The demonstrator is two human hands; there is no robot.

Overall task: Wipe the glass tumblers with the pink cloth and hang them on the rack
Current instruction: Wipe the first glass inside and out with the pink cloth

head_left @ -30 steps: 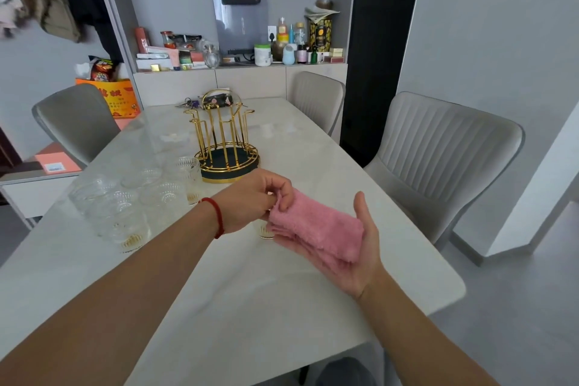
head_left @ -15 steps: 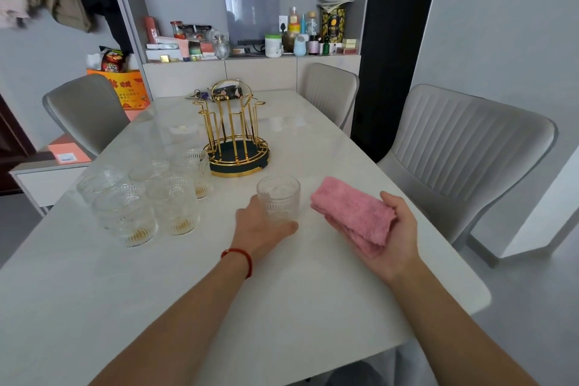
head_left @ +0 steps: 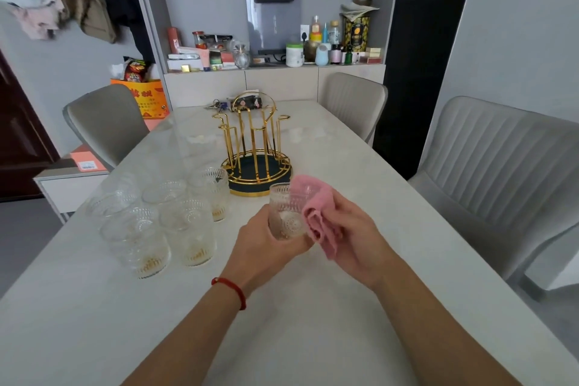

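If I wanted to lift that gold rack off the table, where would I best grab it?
Probably by the arched loop at the top of the gold rack, coming straight down from above. The loop stands upright at the centre, above the round dark base, so the weight should hang evenly. No tumbler hangs on the prongs around it yet, so nothing blocks a grip there. The thin hooked prongs look less suited to carrying.

Pale table carries clustered tumblers beside gold rack.
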